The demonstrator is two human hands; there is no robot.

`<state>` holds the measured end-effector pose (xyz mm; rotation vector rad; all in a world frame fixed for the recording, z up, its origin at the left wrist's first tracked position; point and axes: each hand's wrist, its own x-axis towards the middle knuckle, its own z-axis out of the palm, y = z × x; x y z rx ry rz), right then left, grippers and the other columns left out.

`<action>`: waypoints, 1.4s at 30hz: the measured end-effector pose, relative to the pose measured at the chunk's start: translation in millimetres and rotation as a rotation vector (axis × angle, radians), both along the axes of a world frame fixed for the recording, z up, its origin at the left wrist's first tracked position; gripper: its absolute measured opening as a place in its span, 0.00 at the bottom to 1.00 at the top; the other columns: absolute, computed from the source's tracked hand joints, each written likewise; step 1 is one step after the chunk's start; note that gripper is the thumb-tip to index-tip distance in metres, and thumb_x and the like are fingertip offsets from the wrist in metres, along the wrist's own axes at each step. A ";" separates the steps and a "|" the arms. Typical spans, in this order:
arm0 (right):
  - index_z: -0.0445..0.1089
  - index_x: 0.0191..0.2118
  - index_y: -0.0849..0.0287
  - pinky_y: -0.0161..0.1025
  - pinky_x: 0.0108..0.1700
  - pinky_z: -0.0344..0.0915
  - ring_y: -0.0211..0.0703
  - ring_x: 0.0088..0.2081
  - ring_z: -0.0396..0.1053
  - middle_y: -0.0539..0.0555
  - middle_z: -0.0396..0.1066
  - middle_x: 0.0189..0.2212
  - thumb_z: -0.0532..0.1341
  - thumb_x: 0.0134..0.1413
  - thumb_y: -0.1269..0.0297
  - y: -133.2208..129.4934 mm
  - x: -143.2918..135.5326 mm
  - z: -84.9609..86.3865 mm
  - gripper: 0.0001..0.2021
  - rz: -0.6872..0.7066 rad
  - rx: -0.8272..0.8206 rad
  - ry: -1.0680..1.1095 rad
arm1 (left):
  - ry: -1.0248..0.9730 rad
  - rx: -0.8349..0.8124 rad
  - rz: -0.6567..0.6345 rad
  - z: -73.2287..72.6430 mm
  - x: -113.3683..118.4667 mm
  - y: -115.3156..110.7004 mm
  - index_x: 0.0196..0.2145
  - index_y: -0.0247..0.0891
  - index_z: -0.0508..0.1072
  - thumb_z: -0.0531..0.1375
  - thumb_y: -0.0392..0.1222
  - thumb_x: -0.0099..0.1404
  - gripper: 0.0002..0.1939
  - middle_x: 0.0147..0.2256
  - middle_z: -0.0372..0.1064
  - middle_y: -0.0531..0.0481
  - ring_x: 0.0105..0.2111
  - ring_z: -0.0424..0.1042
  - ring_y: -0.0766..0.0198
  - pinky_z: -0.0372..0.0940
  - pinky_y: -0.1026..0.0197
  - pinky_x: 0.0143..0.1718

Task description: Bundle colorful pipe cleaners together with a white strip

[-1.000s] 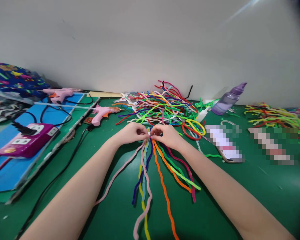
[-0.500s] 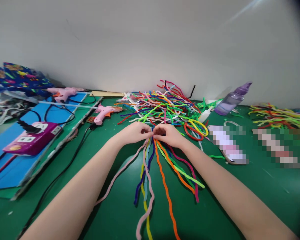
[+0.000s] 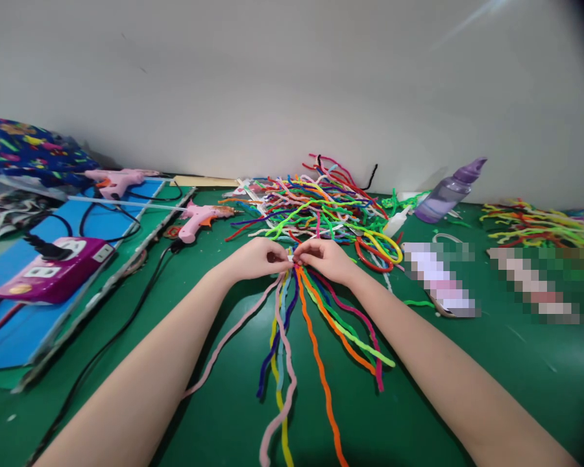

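Note:
Side by side at the middle of the table, both hands pinch the gathered upper ends of a bundle of wavy pipe cleaners. My left hand (image 3: pixel 260 259) is closed at the left of the bundle, above a pink pipe cleaner (image 3: pixel 292 373). At the right, my right hand (image 3: pixel 328 261) has thumb and fingertips together over an orange pipe cleaner (image 3: pixel 320 357). A small white spot (image 3: pixel 291 258) shows between the fingertips; what it is I cannot make out. Yellow, light blue, dark blue, green and magenta strands fan out toward me. Fingers partly hide the joined ends.
Behind my hands lies a heap of pipe cleaners (image 3: pixel 321 204). At left are a pink glue gun (image 3: pixel 194 220), its black cord and a purple power strip (image 3: pixel 56 269). A purple bottle (image 3: pixel 442 194), a white glue bottle (image 3: pixel 396 222) and a phone (image 3: pixel 438 282) stand or lie right.
My right fingers have shifted slightly at the bundle's top, and a white spot now shows between the hands. The whole view has moved a little; the strands hang much the same.

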<state>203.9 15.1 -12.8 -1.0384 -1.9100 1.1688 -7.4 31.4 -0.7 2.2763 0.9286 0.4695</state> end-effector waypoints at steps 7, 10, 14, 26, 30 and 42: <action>0.70 0.38 0.61 0.37 0.40 0.67 0.38 0.34 0.69 0.52 0.72 0.33 0.63 0.48 0.62 -1.8 1.2 0.5 0.11 0.040 -0.016 0.028 | 0.002 -0.010 -0.001 9.6 2.0 -3.7 0.24 0.32 0.73 0.51 0.49 0.63 0.20 0.22 0.65 0.53 0.22 0.59 0.72 0.53 0.69 0.24; 0.71 0.37 0.61 0.35 0.36 0.66 0.36 0.31 0.67 0.50 0.70 0.29 0.65 0.45 0.61 -5.6 -0.7 4.1 0.13 0.051 0.012 -0.031 | 0.027 -0.024 -0.024 13.2 2.4 -4.5 0.24 0.32 0.72 0.50 0.46 0.63 0.18 0.21 0.64 0.54 0.22 0.58 0.72 0.52 0.69 0.24; 0.71 0.34 0.62 0.34 0.36 0.65 0.36 0.30 0.67 0.51 0.71 0.29 0.63 0.47 0.64 -7.6 -3.5 7.8 0.09 0.020 0.057 -0.092 | 0.127 0.008 -0.047 20.6 4.6 -8.3 0.21 0.33 0.69 0.52 0.45 0.61 0.16 0.19 0.59 0.56 0.20 0.54 0.73 0.50 0.68 0.22; 0.69 0.37 0.61 0.36 0.38 0.66 0.38 0.33 0.69 0.52 0.71 0.32 0.61 0.50 0.61 -4.8 -0.6 5.3 0.10 0.063 0.050 -0.082 | 0.488 0.047 -0.112 37.5 27.0 -30.5 0.23 0.40 0.75 0.59 0.57 0.52 0.17 0.21 0.70 0.53 0.20 0.62 0.68 0.48 0.65 0.21; 0.70 0.38 0.61 0.38 0.41 0.67 0.39 0.35 0.70 0.53 0.72 0.34 0.60 0.51 0.62 -4.1 0.3 5.0 0.09 0.065 0.030 -0.066 | 0.536 0.002 -0.111 39.2 27.3 -32.0 0.23 0.40 0.75 0.61 0.58 0.50 0.17 0.22 0.71 0.53 0.21 0.63 0.67 0.48 0.65 0.21; 0.71 0.36 0.62 0.34 0.33 0.64 0.36 0.29 0.65 0.51 0.71 0.29 0.63 0.47 0.63 -9.4 -5.6 3.3 0.10 -0.007 0.065 -0.101 | 0.539 -0.039 -0.160 41.2 29.9 -36.4 0.23 0.38 0.75 0.57 0.43 0.50 0.08 0.21 0.70 0.53 0.20 0.60 0.68 0.49 0.64 0.21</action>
